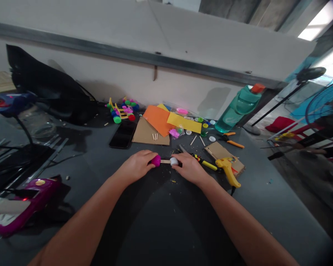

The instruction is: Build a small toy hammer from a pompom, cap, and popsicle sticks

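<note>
My left hand (140, 164) pinches a magenta bottle cap (156, 160) at one end of a short wooden stick (165, 161). At the stick's other end, a white bottle cap (174, 161) is gripped between the fingers of my right hand (190, 168). The stick spans the gap between the two caps, low over the dark table. Just beyond my right hand lie scissors (182, 149) and a yellow-and-black cutter (208, 163). A yellow glue gun (228, 171) rests partly on a cardboard piece (215, 150) to the right.
Behind my hands are a phone (123, 135), cardboard (140, 135), orange paper (159, 119), yellow paper (184, 122) and loose caps. Small colourful toy vehicles (122, 111) stand by the wall. A teal bottle (237, 107) stands right, near orange-handled pliers (234, 142). A magenta power strip (24, 207) lies left.
</note>
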Motion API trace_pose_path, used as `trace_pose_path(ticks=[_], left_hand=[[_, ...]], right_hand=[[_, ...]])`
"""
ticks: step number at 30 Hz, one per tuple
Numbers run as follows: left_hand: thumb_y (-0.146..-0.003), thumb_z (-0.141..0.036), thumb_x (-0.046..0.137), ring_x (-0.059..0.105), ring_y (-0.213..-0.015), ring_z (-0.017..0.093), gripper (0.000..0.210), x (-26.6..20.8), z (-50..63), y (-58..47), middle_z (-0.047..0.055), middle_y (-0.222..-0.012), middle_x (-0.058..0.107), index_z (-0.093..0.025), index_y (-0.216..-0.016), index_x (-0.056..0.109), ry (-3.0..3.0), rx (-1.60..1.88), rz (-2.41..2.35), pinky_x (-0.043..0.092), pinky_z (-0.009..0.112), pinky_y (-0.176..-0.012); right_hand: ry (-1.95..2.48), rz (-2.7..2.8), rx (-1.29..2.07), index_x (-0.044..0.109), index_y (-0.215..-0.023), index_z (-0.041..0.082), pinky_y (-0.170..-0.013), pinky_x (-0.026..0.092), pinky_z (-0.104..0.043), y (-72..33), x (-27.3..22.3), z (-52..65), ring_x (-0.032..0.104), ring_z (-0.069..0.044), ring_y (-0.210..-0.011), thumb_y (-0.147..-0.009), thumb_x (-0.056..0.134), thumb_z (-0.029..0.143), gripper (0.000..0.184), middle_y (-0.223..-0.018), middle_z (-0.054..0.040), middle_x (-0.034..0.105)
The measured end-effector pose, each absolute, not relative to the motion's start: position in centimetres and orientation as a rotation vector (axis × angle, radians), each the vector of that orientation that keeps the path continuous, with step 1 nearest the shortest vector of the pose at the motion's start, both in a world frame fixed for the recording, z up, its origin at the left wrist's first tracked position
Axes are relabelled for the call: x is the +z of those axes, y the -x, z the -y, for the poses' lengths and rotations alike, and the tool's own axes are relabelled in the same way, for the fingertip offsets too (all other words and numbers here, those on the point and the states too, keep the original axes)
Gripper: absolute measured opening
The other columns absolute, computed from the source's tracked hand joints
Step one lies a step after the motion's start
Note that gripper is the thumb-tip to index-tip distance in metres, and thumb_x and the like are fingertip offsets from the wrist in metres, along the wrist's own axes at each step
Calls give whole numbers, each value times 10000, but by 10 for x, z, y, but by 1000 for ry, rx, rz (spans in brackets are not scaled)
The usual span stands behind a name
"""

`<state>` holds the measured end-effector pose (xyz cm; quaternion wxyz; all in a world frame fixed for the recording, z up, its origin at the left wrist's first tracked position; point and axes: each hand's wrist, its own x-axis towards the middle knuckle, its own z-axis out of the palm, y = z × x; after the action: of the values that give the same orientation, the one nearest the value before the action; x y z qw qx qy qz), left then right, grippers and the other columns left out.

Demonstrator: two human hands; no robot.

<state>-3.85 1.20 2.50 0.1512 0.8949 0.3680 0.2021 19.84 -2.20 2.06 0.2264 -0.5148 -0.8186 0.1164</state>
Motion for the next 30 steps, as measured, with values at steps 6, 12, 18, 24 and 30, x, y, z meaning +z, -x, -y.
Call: trace_pose_path(ticks=[6,12,18,24,30], left_hand=[[-859,-303,505,549,-1048,214,335,29,-11,42,48,-1128,621,-267,-1190,548,-2674,531,-1080,443,358,-908],[-859,-338,493,563,-1063,226,366,32,-9,42,56,-1175,621,-235,-1204,558,-2742,481,-1117,448,366,-917],[-856,-350,485,560,-1072,218,378,35,-7,43,61,-1195,612,-224,-1206,553,-2707,598,-1193,447,350,-914],[-886,-283,421,569,-744,160,224,93,20,36,37,-772,631,-180,-810,605,-2394,1063,-1373,438,274,-674],[-882,-297,447,496,-574,91,305,148,102,15,-19,-593,551,-188,-601,498,-2186,500,-556,389,205,-563]], right_hand=[[1446,2218,273,545,-1200,177,-911,429,-392,-201,30,24,542,-240,-1039,-731,683,268,498,-1093,-101,627],[1466,2028,266,526,-1213,206,-798,472,-352,-207,51,25,581,-204,-897,-785,614,339,456,-1031,-77,643],[1430,1828,354,542,-1177,221,-678,483,-291,-207,56,26,586,-148,-692,-807,567,319,384,-966,-50,665],[1403,1577,388,622,-1007,192,-648,486,-270,-208,34,25,621,-159,-689,-839,499,284,228,-792,-38,684],[1384,1528,379,641,-962,199,-653,485,-263,-209,25,24,629,-158,-683,-845,481,262,208,-763,-29,676]])
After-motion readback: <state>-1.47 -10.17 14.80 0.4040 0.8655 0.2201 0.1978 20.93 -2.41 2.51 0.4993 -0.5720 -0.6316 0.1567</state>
